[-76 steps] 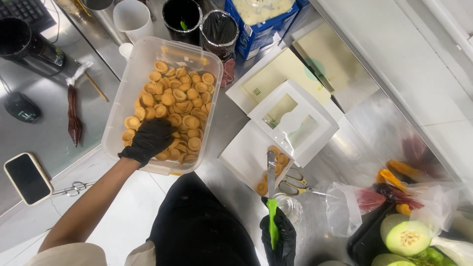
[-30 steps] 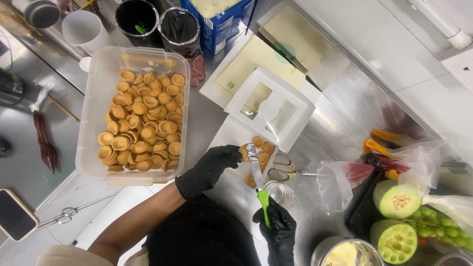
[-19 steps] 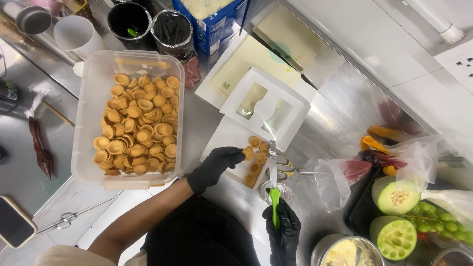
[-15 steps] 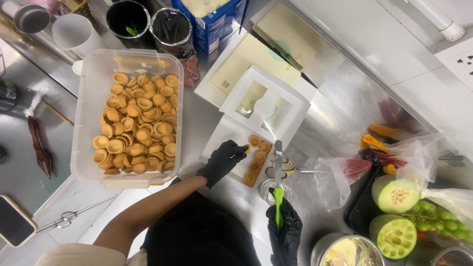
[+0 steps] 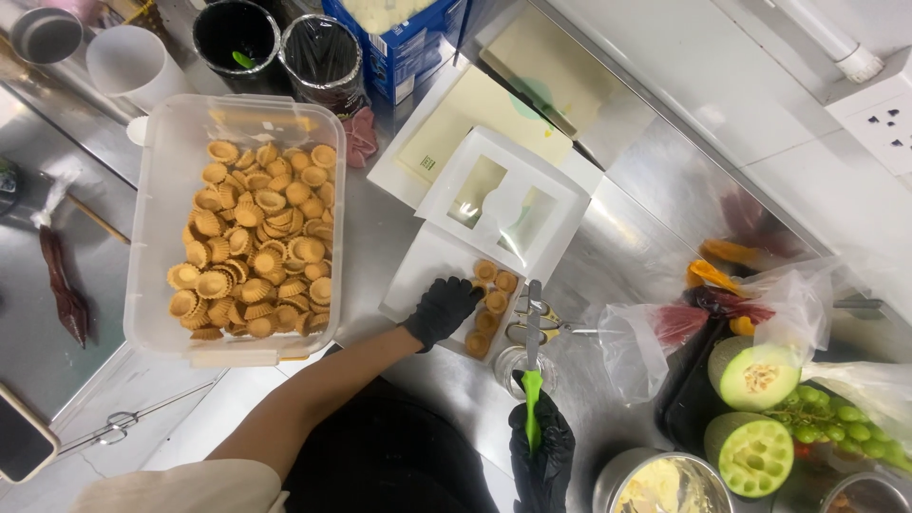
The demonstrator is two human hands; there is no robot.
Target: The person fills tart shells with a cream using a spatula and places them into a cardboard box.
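Black gloves, green-handled knife, golden tart shells, white box

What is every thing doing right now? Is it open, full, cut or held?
Left hand: gloved, resting on the tart shells in the box.
Right hand: gloved, gripping the knife.
Knife: held, blade pointing away.
Box: open, lid flipped back, a few shells inside.
Tub: uncovered, about half full of shells.
Melons: cut open.
Scissors: lying on the counter.
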